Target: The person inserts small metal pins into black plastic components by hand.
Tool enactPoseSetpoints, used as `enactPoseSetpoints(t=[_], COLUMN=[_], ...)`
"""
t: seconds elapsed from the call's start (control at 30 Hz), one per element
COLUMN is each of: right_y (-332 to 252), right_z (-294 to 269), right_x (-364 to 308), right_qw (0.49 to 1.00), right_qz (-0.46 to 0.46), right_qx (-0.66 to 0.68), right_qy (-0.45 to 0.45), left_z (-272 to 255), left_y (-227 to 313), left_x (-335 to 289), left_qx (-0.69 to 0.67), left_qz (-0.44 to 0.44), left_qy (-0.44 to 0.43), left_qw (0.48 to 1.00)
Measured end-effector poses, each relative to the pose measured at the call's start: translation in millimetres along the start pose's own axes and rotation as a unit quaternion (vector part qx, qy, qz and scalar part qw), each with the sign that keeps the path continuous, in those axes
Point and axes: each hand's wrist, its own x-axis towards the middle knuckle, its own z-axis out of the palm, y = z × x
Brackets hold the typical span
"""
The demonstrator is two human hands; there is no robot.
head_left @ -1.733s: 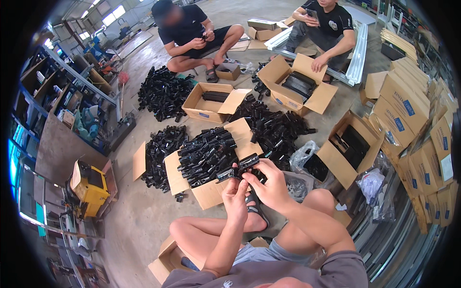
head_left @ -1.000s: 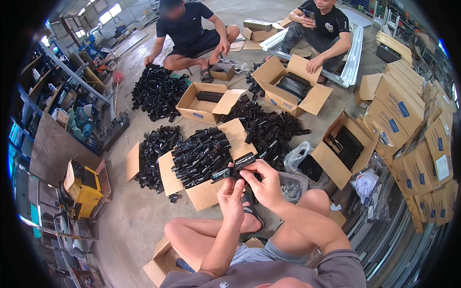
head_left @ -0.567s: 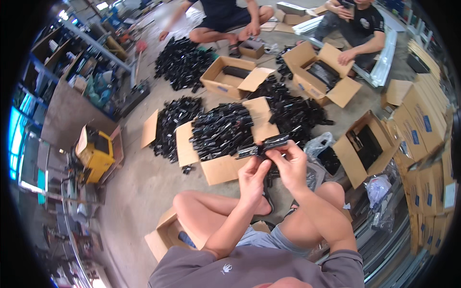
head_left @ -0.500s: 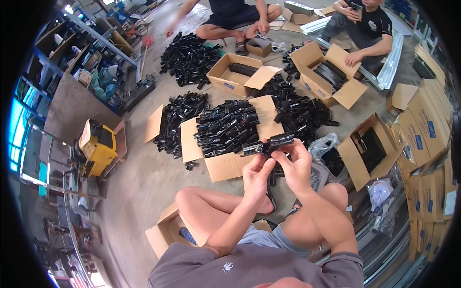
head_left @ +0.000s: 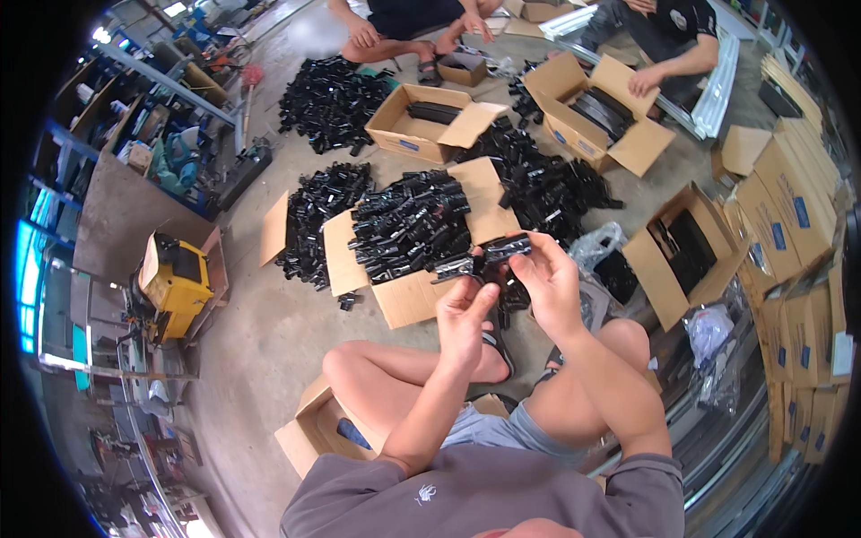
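Observation:
In front of my crossed legs, my left hand [head_left: 462, 318] pinches a short glossy black piece [head_left: 455, 267] between thumb and fingers. A similar black piece [head_left: 508, 248], set slightly higher, is gripped by my right hand [head_left: 549, 280]. The two pieces meet or overlap between my hands; whether they are joined I cannot tell. Just beyond lies an opened carton [head_left: 405, 300] heaped with black pieces of the same look [head_left: 408, 220]. My fingers hide part of both held pieces.
More black pieces lie in piles on the floor to the left [head_left: 318, 211], far left [head_left: 327, 103] and right [head_left: 556, 193]. Open cartons [head_left: 408, 143] stand among them. Two people sit opposite, one with a hand [head_left: 644, 81] at a carton. A yellow machine [head_left: 175, 287] stands left.
My hands and the black pieces sit slightly higher and further left in view. The whole scene has shifted a little. The person at the far left has lowered a hand to the knee.

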Motion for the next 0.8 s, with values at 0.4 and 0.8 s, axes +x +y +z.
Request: enactPoseSetpoints(t=[0.4, 0.8], right_y=[-9.8, -12.1], right_z=[4.1, -2.1], right_x=[-7.9, 0.6], right_qw=[0.999, 0.945], right_qz=[-0.021, -0.136], right_qx=[-0.006, -0.288], right_qy=[0.038, 0.07], left_z=[-21.4, 1.7], left_y=[-0.7, -2.1], left_x=[6.2, 8.0], left_qx=[-0.086, -0.175], left_qz=[-0.054, -0.098], left_qy=[-0.067, -0.072], left_qw=[0.993, 0.977])
